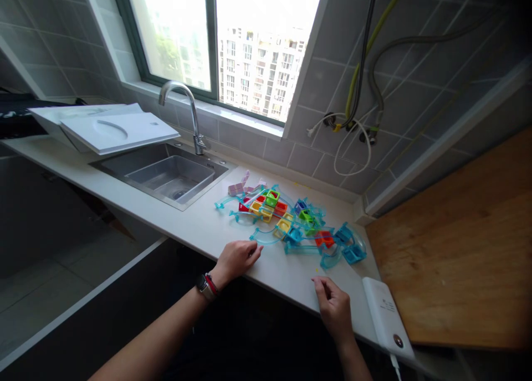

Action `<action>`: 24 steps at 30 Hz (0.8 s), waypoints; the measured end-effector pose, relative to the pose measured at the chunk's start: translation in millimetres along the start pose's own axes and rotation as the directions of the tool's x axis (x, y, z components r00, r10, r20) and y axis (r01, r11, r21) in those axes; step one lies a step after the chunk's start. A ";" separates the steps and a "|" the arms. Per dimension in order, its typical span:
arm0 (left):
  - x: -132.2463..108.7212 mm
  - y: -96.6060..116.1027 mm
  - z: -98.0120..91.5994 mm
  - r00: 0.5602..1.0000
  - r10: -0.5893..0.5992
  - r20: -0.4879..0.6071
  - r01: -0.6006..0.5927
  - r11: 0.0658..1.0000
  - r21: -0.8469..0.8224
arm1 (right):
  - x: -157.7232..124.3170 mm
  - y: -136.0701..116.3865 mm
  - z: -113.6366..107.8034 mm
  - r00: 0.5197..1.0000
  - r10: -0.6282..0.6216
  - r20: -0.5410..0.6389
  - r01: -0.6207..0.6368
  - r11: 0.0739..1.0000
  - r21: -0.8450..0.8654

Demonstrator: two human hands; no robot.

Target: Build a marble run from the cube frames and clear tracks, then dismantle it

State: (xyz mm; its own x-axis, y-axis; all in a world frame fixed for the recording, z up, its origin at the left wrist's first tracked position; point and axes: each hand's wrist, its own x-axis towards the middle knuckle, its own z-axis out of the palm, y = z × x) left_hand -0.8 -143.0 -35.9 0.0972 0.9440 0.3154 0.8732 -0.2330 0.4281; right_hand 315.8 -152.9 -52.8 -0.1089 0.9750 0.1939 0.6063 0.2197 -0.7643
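My left hand (239, 258), with a watch and a red band at its wrist, rests at the counter's front edge. Its fingers are curled in and hold nothing that I can see. Just beyond it lies a curved clear-blue track piece (266, 238), apart from the fingers. My right hand (333, 306) is also loosely closed at the edge, with nothing visible in it. Ahead of both hands spreads a loose pile of toy track pieces and hollow blocks: a yellow block (284, 226), a green block (272, 197), a red-orange block (324, 238) and a blue piece (354, 253).
A steel sink (166, 176) with a faucet (193, 115) lies to the left, white boxes or panels (120, 132) propped over its far side. On the right are a white power bank (386, 314) with a cable and a wooden board (453, 248). Hoses (357, 71) hang from the wall.
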 end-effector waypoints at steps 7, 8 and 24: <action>-2.3 -0.4 -2.7 1.000 0.011 -0.020 -0.012 0.998 -0.059 | -0.4 -1.8 -0.6 0.999 -0.005 -0.038 0.004 0.999 -0.037; -2.5 -0.5 -3.0 1.000 0.014 -0.017 -0.015 0.998 -0.063 | -0.5 -2.8 -0.8 0.999 -0.007 -0.042 0.005 0.999 -0.038; 0.4 3.1 4.6 0.997 -0.078 -0.026 0.079 0.997 0.006 | -0.5 -14.6 -4.6 0.997 -0.029 -0.067 0.029 1.000 0.000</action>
State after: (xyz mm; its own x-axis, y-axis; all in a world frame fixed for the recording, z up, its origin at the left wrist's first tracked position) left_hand 4.2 -142.3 -38.3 0.0157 0.9528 0.3032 0.8812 -0.1565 0.4462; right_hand 310.7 -156.7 -38.9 -0.0736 0.9636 0.2569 0.6027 0.2482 -0.7584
